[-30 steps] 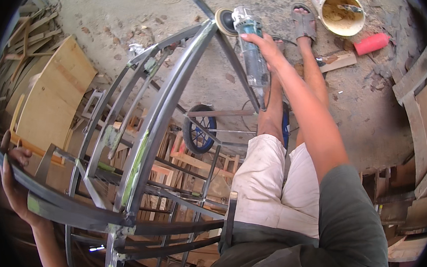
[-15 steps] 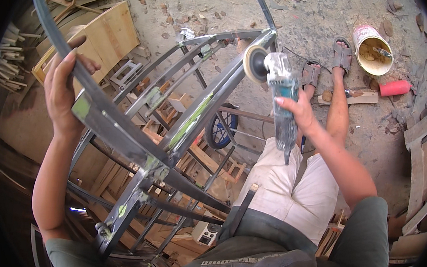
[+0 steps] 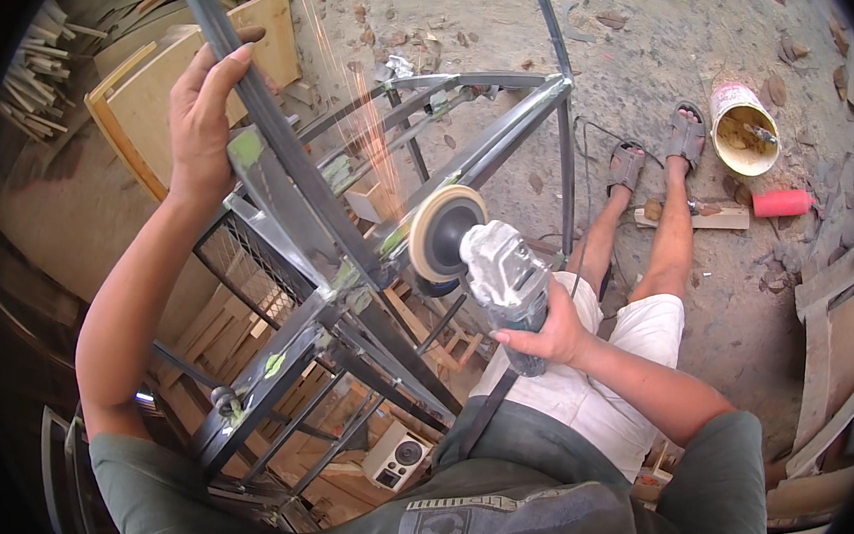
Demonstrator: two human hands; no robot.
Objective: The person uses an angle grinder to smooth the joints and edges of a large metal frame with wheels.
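My right hand (image 3: 558, 328) is wrapped round the body of an angle grinder (image 3: 505, 273), thumb across its casing. The grinder's round tan disc (image 3: 447, 233) meets a bar of the dark metal frame (image 3: 518, 124), and orange sparks (image 3: 372, 132) fly up and away from it. My left hand (image 3: 208, 114) grips a long curved metal bar (image 3: 246, 82) of that frame at the left. Green and whitish patches mark the frame's joints. Exactly where the disc touches the bar is hidden behind the disc.
A tan-stained bucket (image 3: 746, 131) stands at the right near a red cylinder (image 3: 782, 203) and a short wooden block (image 3: 717, 217). A cable (image 3: 598, 135) runs along the floor by my feet. Wooden panels (image 3: 139, 104) and stacked sticks (image 3: 35, 86) lie left; a speaker (image 3: 399, 456) sits below.
The grinder has come down and left from above the frame onto a bar, and sparks have appeared. My left hand and the frame have shifted slightly to the right in view.
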